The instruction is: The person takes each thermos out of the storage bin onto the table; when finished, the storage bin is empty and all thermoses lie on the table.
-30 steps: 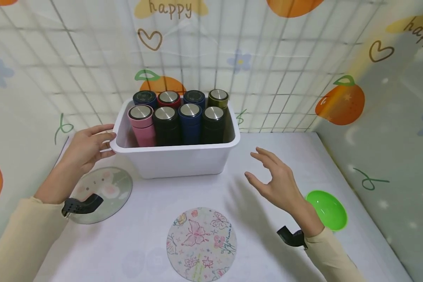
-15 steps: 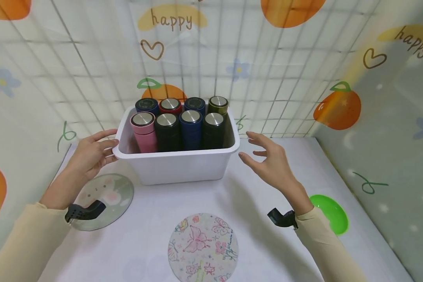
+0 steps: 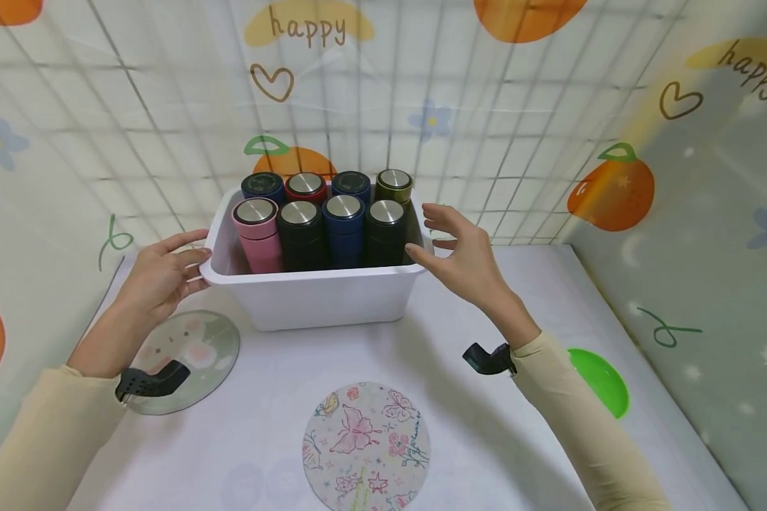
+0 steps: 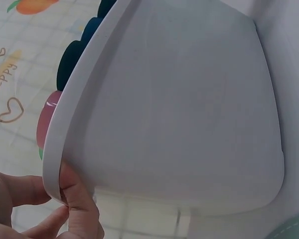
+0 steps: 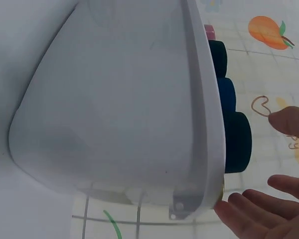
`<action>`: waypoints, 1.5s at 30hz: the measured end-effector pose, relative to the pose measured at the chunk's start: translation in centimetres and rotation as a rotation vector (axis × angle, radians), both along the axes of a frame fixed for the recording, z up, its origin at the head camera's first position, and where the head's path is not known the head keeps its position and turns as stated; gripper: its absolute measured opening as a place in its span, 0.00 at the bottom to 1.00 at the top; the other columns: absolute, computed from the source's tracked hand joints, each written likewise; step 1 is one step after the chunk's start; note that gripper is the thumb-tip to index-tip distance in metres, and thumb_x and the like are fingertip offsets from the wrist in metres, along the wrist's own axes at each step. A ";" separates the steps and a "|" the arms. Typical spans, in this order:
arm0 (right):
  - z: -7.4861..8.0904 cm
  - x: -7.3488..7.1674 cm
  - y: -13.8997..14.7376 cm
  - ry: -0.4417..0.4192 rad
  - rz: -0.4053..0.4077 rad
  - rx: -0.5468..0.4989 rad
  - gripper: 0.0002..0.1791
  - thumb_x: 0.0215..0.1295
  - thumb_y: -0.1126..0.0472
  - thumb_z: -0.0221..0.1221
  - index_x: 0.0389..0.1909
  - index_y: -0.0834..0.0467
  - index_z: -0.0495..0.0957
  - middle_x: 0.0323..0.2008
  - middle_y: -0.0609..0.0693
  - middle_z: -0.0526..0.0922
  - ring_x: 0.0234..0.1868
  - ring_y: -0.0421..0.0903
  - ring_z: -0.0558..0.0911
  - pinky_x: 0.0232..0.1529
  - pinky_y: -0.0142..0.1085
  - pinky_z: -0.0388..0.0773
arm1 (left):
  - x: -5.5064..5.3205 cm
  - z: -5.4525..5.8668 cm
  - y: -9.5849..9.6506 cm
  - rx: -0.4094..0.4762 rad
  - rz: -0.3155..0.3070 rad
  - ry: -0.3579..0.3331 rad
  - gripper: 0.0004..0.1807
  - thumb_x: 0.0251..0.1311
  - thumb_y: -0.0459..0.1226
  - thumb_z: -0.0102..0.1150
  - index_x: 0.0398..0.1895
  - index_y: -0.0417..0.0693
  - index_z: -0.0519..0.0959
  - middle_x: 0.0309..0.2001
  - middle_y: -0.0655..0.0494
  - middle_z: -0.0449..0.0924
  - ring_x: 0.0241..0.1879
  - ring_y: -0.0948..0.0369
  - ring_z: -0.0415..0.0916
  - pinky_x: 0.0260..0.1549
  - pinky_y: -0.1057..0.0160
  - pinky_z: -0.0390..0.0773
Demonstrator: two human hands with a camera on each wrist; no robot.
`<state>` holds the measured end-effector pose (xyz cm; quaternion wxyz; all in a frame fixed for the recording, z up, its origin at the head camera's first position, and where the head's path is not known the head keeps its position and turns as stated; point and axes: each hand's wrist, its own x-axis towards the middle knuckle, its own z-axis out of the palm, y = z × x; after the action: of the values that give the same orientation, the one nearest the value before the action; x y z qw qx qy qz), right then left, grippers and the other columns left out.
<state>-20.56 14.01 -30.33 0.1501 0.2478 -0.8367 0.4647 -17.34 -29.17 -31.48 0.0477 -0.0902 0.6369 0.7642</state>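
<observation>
A white plastic tub (image 3: 329, 301) stands at the back of the table, holding several upright vacuum flasks in two rows. At the front left is a pink flask (image 3: 261, 248), with black flasks and a blue flask (image 3: 345, 238) beside it; a flask with a red band and an olive flask (image 3: 393, 186) show behind. My left hand (image 3: 156, 277) pinches the tub's left rim, a finger tucked beneath it in the left wrist view. At the right rim my right hand (image 3: 463, 259) has its thumb and fingers spread, fingertips right at the edge.
A round butterfly-patterned mat (image 3: 366, 447) lies in front of the tub. Another round mat (image 3: 192, 355) is under my left forearm. A green bowl (image 3: 601, 383) stands at the right, partly behind my sleeve. A wire grid (image 3: 486, 142) behind printed cloth rises at the back.
My right hand has moved left and away from me, from beside the tub up to its right rim. My left hand stays at the left rim.
</observation>
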 end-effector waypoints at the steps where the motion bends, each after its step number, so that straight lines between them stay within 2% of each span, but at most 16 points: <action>1: 0.1 -0.2 -0.2 -0.008 0.005 -0.008 0.34 0.60 0.57 0.71 0.66 0.59 0.72 0.64 0.51 0.76 0.61 0.49 0.77 0.52 0.45 0.79 | 0.0 0.0 0.0 0.002 0.003 0.001 0.35 0.68 0.32 0.61 0.74 0.42 0.59 0.54 0.53 0.71 0.39 0.60 0.83 0.36 0.61 0.84; 7: 0.1 -1.6 -1.4 -0.048 0.025 -0.035 0.37 0.58 0.57 0.73 0.67 0.59 0.71 0.64 0.56 0.75 0.61 0.53 0.77 0.53 0.44 0.78 | 0.0 -0.2 -0.1 0.012 0.014 0.005 0.34 0.67 0.32 0.62 0.73 0.42 0.60 0.53 0.53 0.73 0.39 0.60 0.83 0.35 0.61 0.84; 12: 0.1 -2.7 -2.4 -0.094 0.041 -0.029 0.38 0.56 0.57 0.74 0.67 0.60 0.70 0.61 0.55 0.76 0.60 0.52 0.77 0.54 0.43 0.78 | 0.0 -0.5 -0.2 -0.002 0.016 -0.006 0.34 0.67 0.33 0.62 0.73 0.42 0.60 0.54 0.53 0.72 0.40 0.60 0.82 0.36 0.62 0.84; 24: -0.2 -3.9 -3.9 -0.152 0.027 0.023 0.44 0.53 0.55 0.76 0.69 0.61 0.68 0.63 0.53 0.75 0.54 0.50 0.81 0.54 0.40 0.77 | -0.1 -0.5 -0.2 -0.046 0.030 -0.021 0.35 0.68 0.35 0.61 0.75 0.44 0.59 0.57 0.52 0.69 0.41 0.61 0.82 0.37 0.62 0.83; 36: -0.5 -4.6 -4.8 -0.096 0.005 0.103 0.45 0.52 0.55 0.77 0.68 0.64 0.67 0.60 0.56 0.77 0.50 0.49 0.79 0.50 0.40 0.77 | 0.2 -0.4 -0.3 -0.048 0.022 -0.015 0.33 0.68 0.35 0.61 0.74 0.44 0.60 0.55 0.53 0.71 0.40 0.60 0.83 0.36 0.62 0.83; 45: -0.2 -4.6 -4.5 -0.089 0.003 0.139 0.41 0.50 0.56 0.77 0.64 0.60 0.70 0.56 0.53 0.79 0.50 0.48 0.78 0.49 0.42 0.76 | 0.0 -0.3 -0.3 -0.026 0.002 0.002 0.33 0.68 0.34 0.62 0.72 0.44 0.61 0.53 0.54 0.73 0.40 0.60 0.82 0.36 0.62 0.84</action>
<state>-25.15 9.51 -30.56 0.0943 0.2381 -0.8724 0.4163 -17.35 -29.47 -31.77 0.0449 -0.0906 0.6468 0.7559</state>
